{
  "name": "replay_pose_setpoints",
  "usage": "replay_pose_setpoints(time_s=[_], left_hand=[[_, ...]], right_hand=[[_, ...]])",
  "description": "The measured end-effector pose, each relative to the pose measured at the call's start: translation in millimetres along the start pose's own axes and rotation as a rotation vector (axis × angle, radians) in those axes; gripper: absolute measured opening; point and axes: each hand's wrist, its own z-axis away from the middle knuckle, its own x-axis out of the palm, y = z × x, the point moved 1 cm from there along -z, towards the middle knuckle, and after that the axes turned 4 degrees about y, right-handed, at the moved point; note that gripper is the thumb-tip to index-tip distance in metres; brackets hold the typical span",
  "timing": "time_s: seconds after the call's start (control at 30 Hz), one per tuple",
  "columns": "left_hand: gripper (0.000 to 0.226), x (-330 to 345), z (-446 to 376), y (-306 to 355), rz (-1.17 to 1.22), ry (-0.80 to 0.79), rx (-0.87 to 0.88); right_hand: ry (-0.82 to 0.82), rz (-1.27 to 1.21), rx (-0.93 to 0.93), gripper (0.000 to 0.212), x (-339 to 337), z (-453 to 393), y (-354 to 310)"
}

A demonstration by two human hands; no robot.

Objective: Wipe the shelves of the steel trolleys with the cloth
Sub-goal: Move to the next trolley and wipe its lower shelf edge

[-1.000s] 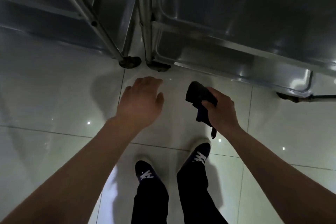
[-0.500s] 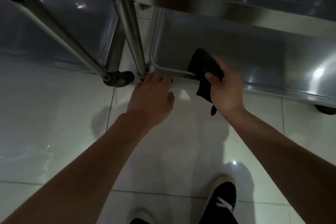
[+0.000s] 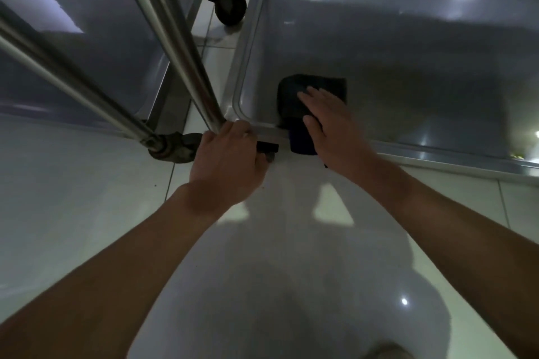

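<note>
The right hand (image 3: 329, 122) has pressed the dark cloth (image 3: 297, 96) flat onto the steel shelf (image 3: 408, 52), fingers spread.

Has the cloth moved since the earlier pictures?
Yes. The cloth went forward over the rim onto the bottom shelf, flat under the right hand.

Glossy pale tile floor (image 3: 73, 213) fills the lower view, dark grout lines (image 3: 170, 181) crossing it. Dim room, cool light. Small bright ceiling-light glint (image 3: 404, 301) reflected on the tile well below the near castor wheel (image 3: 175, 148), toward the right. Broad soft shadow (image 3: 291, 271) spreads over the tile around that glint, with two brighter patches (image 3: 332, 207) between the shadow and the castor's level. A second black castor (image 3: 227, 6) stands farther back, above the near castor and slightly right, on a narrow strip of the same tile.
</note>
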Motion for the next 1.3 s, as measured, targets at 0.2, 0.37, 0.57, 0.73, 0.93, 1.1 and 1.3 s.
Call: replay_pose_setpoints(time_s=[0.2, 0.37, 0.57, 0.73, 0.93, 1.1, 1.3], left_hand=[[0.036, 8, 1, 5, -0.017, 0.051, -0.033], [0.04, 11, 0, 5, -0.014, 0.053, -0.073], [0.036, 13, 4, 1, -0.043, 0.086, -0.106], [0.034, 16, 6, -3, -0.053, 0.11, -0.071], [0.037, 24, 14, -7, -0.021, 0.123, -0.049], [0.036, 23, 11, -3, 0.008, 0.156, -0.056], [0.031, 20, -6, 22, 0.084, 0.206, -0.015]], right_hand=[[-0.127, 0.064, -0.157, 0.052, 1, -11, 17], [-0.1, 0.132, -0.178, 0.051, 6, -11, 19], [-0.154, 0.24, -0.177, 0.054, 24, -27, 2], [-0.205, 0.234, -0.243, 0.054, 42, -55, -26], [-0.179, 0.218, -0.259, 0.057, 53, -65, -44], [-0.192, 0.266, -0.274, 0.06, 51, -59, -43], [-0.127, 0.25, -0.129, 0.057, 32, -33, -20]])
